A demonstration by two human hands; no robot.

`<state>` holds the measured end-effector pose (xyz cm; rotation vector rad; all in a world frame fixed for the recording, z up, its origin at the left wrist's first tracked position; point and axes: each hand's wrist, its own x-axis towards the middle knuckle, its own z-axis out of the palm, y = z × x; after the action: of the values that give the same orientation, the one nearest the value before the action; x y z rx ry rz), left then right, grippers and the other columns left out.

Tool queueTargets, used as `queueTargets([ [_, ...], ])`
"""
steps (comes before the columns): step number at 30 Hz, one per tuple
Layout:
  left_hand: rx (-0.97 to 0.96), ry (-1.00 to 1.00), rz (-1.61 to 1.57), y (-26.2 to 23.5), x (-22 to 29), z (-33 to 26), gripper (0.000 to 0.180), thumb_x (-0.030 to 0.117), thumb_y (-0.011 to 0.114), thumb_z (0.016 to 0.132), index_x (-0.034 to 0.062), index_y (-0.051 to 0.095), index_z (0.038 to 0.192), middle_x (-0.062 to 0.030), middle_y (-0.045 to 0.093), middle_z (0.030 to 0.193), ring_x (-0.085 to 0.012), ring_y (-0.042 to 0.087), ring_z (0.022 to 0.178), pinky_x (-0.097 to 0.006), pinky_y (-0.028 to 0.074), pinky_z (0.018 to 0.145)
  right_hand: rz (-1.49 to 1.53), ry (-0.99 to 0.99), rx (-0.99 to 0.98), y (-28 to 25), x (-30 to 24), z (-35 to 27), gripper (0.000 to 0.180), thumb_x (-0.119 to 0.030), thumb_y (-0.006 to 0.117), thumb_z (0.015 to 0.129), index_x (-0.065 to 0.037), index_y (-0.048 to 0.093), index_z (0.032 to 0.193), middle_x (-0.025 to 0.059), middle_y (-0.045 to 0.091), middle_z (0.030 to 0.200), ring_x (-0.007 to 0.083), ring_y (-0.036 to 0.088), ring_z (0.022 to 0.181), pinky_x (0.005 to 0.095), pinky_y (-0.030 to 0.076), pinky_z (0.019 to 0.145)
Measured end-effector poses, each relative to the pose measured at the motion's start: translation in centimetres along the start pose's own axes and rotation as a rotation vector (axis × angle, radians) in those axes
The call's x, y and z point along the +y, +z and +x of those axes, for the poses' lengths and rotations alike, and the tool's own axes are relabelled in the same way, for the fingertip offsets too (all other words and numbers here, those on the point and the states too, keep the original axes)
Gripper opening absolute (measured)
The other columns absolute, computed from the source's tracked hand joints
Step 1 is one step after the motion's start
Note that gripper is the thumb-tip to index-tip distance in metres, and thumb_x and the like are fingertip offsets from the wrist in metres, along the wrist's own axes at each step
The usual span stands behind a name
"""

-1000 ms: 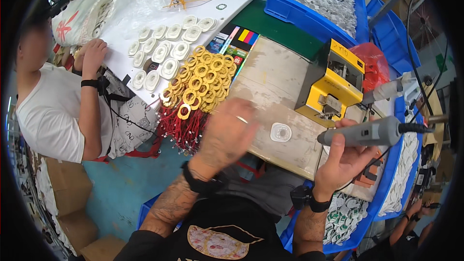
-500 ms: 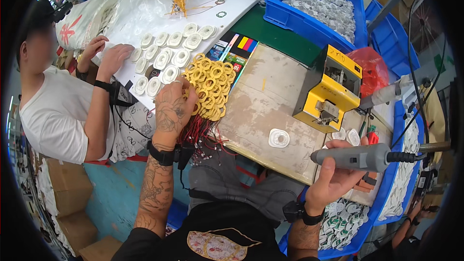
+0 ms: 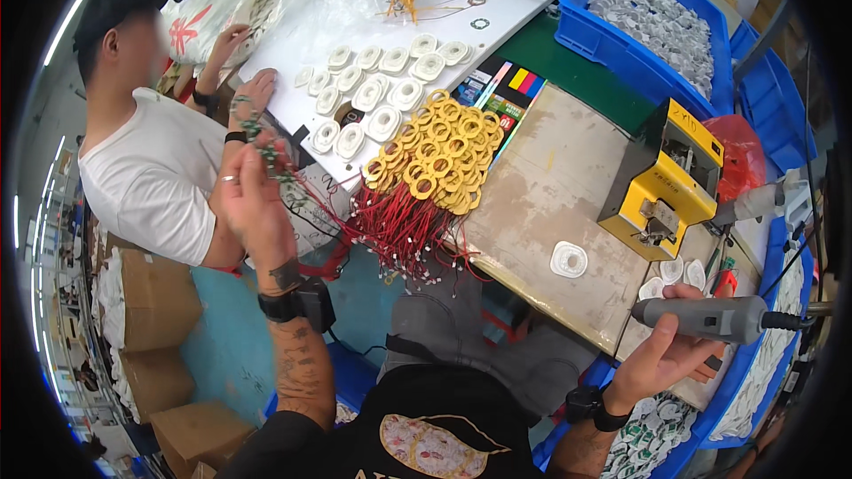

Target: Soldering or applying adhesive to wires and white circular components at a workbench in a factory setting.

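- Head view shows a brown worktop (image 3: 541,204) with one white plastic ring (image 3: 569,259) lying alone on it, just beside a yellow machine (image 3: 664,179).
- Left of the brown board, a heap of yellow coils (image 3: 432,153) trails red wires (image 3: 399,235) over the worktop edge; beyond them, white rings (image 3: 377,93) lie in rows on a white sheet.
- Blue bins (image 3: 652,22) of small grey parts stand at the far side.
- A co-worker in a white shirt (image 3: 146,182) sits at the left, close by the raised left hand.
- Left hand (image 3: 253,200) is lifted well off the worktop, its fingers (image 3: 257,149) pinched together on a small green-and-dark wired part (image 3: 264,144).
- Right hand (image 3: 666,350) has its fingers wrapped around a grey powered screwdriver (image 3: 710,318), held level over the worktop's near right corner, well apart from the lone ring.
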<state>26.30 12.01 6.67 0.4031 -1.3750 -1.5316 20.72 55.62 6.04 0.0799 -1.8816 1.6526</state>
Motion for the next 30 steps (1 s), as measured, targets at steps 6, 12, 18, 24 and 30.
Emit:
queueTargets([
  [6, 0.182, 0.344, 0.090, -0.7, 5.4, -2.3, 0.021, 0.011, 0.052, 0.112, -0.0055, 0.057, 0.123, -0.0208, 0.066, 0.133, -0.0280, 0.069, 0.108, -0.040, 0.058, 0.099, 0.027, -0.006, -0.016, 0.5, 0.2, -0.3, 0.088, -0.027, 0.072, 0.094, 0.005, 0.026, 0.163, 0.0180, 0.065, 0.114, 0.0255, 0.060, 0.105, 0.0400, 0.049, 0.096],
  [12, -0.273, -0.199, 0.590, -3.9, 2.4, -7.3, 0.021, 0.017, 0.056, 0.112, -0.0010, 0.065, 0.118, -0.0102, 0.072, 0.119, -0.0127, 0.065, 0.104, -0.029, 0.053, 0.095, 0.048, 0.000, -0.052, 1.5, -0.9, -0.6, 0.089, -0.028, 0.073, 0.094, 0.005, 0.026, 0.162, 0.0179, 0.065, 0.113, 0.0255, 0.061, 0.103, 0.0398, 0.050, 0.095],
  [18, 0.247, -0.040, 0.296, -8.4, 8.2, -5.6, 0.034, 0.022, 0.047, 0.114, -0.0002, 0.064, 0.135, -0.0072, 0.072, 0.117, -0.0085, 0.065, 0.096, -0.021, 0.053, 0.068, 0.019, -0.096, -0.156, -0.2, 0.2, -0.5, 0.074, -0.020, 0.062, 0.104, 0.004, 0.025, 0.163, 0.0208, 0.065, 0.122, 0.0272, 0.063, 0.106, 0.0439, 0.052, 0.099],
  [24, 0.303, 0.249, 0.311, -7.6, 10.3, -5.5, 0.034, 0.020, 0.044, 0.115, -0.0038, 0.053, 0.137, -0.0176, 0.065, 0.143, -0.0166, 0.068, 0.107, -0.022, 0.054, 0.072, 0.048, -0.082, -0.134, 0.4, -1.3, -0.7, 0.072, -0.012, 0.060, 0.097, 0.006, 0.032, 0.160, 0.0217, 0.064, 0.124, 0.0275, 0.063, 0.105, 0.0432, 0.051, 0.101],
  [30, -0.819, 0.149, 0.513, 2.2, 4.0, -15.2, 0.029, 0.001, 0.055, 0.104, -0.0009, 0.055, 0.133, -0.0198, 0.066, 0.126, -0.0262, 0.068, 0.110, -0.040, 0.056, 0.093, 0.194, -0.034, -0.132, 0.3, -0.5, 0.4, 0.083, -0.029, 0.069, 0.095, 0.008, 0.031, 0.159, 0.0155, 0.063, 0.107, 0.0199, 0.059, 0.091, 0.0338, 0.051, 0.087],
])
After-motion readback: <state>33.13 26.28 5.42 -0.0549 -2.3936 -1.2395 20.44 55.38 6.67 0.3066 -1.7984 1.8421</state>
